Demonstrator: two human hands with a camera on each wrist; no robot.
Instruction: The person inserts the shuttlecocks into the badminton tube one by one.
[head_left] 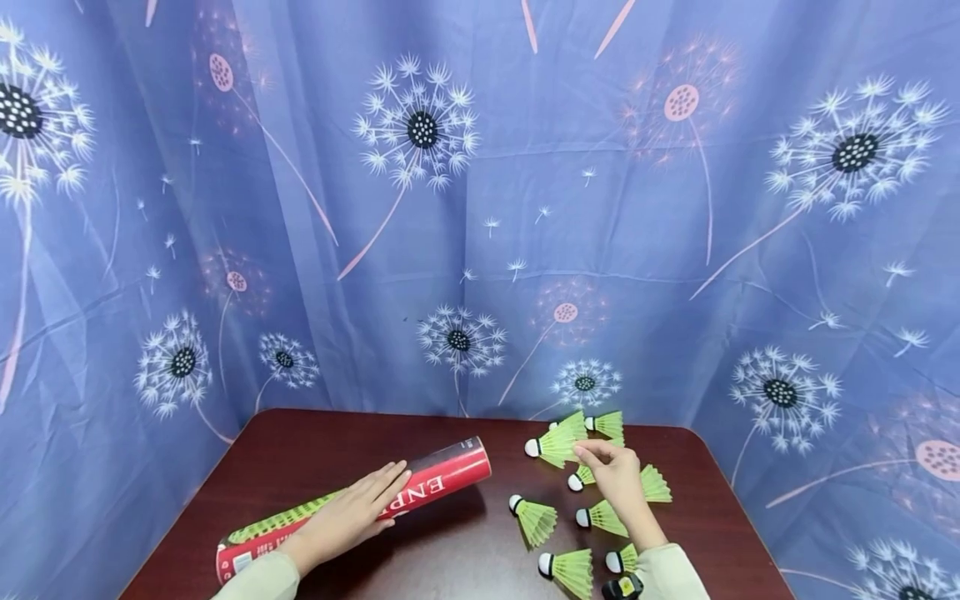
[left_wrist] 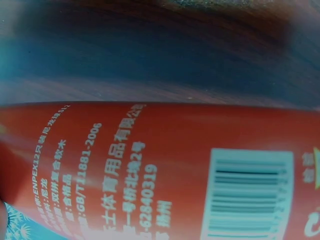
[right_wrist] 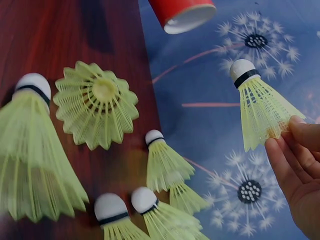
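A red and black shuttlecock tube (head_left: pixel 442 482) with white lettering lies slantwise on the left, its right end raised over a shadow. My left hand (head_left: pixel 348 514) holds it across the middle, fingers over the top and thumb on the near side. The left wrist view shows the tube's red label with a barcode (left_wrist: pixel 249 195). My right hand (head_left: pixel 618 482) pinches the skirt edge of a yellow-green shuttlecock (right_wrist: pixel 262 107) between thumb and fingertips. Its white cork points left, toward the tube's end rim (right_wrist: pixel 191 19).
Several more shuttlecocks lie on the table's right side, among them one shuttlecock (head_left: pixel 567 571) near the front and another (head_left: pixel 535 518) closest to the tube. A blue dandelion-print curtain (head_left: pixel 495 217) hangs behind the dark red wooden table (head_left: pixel 322 450).
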